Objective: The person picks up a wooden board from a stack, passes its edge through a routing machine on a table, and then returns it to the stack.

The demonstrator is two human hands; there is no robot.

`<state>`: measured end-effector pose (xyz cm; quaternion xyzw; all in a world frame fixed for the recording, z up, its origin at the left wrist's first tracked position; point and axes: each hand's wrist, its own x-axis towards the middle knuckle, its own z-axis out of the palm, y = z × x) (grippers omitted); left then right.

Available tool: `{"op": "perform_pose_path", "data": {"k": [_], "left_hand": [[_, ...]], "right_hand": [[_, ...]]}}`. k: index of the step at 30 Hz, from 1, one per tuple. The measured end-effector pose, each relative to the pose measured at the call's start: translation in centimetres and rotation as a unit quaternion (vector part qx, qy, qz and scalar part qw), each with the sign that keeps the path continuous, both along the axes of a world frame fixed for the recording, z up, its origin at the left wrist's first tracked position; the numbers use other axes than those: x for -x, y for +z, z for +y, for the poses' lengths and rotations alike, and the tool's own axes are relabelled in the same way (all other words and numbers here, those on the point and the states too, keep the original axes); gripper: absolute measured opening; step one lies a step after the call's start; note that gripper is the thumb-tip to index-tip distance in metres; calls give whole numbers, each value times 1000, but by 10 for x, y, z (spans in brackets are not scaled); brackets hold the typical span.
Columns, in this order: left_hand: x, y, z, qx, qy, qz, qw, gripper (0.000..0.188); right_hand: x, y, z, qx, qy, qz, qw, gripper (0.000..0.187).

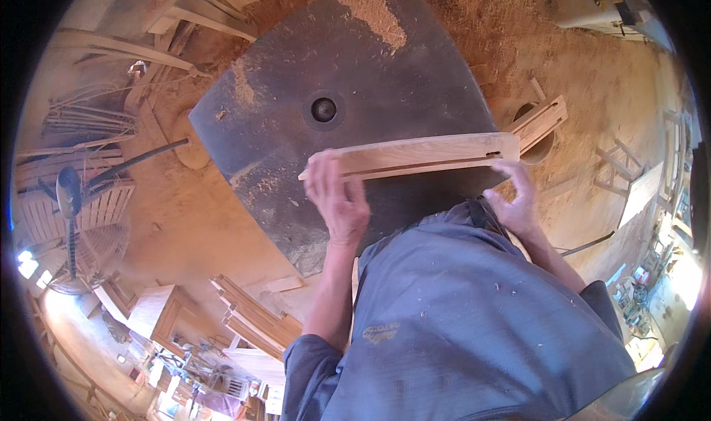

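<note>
A long, slightly curved wooden rail [422, 154] with a groove along its near side and a short slot near its right end lies across a dark metal machine table [400, 88]. My left hand [338, 200] is closed over the rail's left end, slightly blurred. At the other end, my right hand [518, 199] has its fingers curved and its thumb apart. Its fingertips reach the rail's near right corner; whether they touch it is hard to tell. Beyond the rail, a round spindle [324, 110] sits in the tabletop.
Sawdust [372, 17] lies on the table's far part. Past its right edge, a slotted wooden piece [543, 125] rests over a round container [539, 148]. Stacked wooden strips [252, 313] lie at lower left, and a standing fan [78, 221] is at far left.
</note>
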<state>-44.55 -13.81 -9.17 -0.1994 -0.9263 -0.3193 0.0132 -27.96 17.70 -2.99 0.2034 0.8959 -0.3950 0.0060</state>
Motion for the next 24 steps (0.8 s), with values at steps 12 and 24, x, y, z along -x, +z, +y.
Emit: {"op": "perform_pose_path", "data": {"k": [12, 24], "left_hand": [[113, -102, 8, -197, 420, -138, 875, 48], [184, -118, 25, -253, 399, -145, 869, 54]], "right_hand": [[108, -88, 80, -160, 275, 66, 946, 78], [125, -121, 56, -173, 193, 57, 964, 75]]}}
